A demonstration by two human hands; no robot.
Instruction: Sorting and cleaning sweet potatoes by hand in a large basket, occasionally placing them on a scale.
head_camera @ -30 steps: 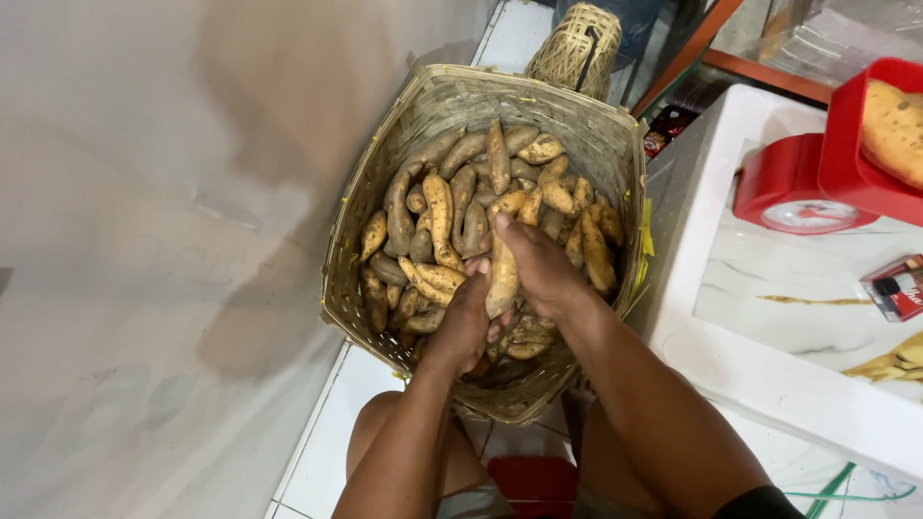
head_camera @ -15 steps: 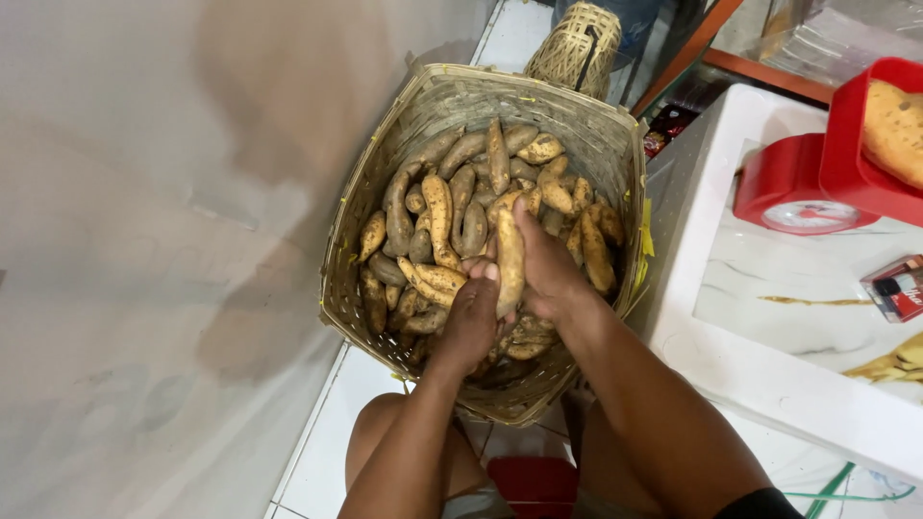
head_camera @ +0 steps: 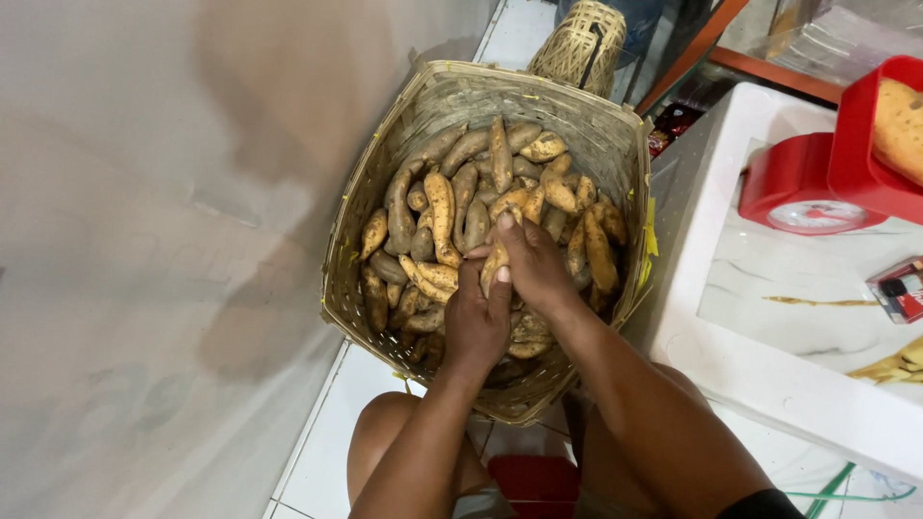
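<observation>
A woven bamboo basket point(head_camera: 435, 104) stands on the floor between my knees, filled with several long tan sweet potatoes point(head_camera: 442, 210). Both of my hands are over its middle. My right hand point(head_camera: 536, 267) grips one sweet potato point(head_camera: 496, 264) upright from the right side. My left hand point(head_camera: 477, 322) closes on the lower part of that same potato from below, its thumb pressed against the skin. Most of the held potato is hidden by my fingers.
A pale wall point(head_camera: 144, 240) runs along the left. A white marble-topped counter point(head_camera: 769, 288) stands at the right, carrying a red kitchen scale point(head_camera: 817, 187) with a red tray. A small woven basket point(head_camera: 580, 43) sits behind the large one. White floor tiles lie below.
The held sweet potato has sunk from standing tall above my hands to being mostly covered by them. My hands have closed in around it.
</observation>
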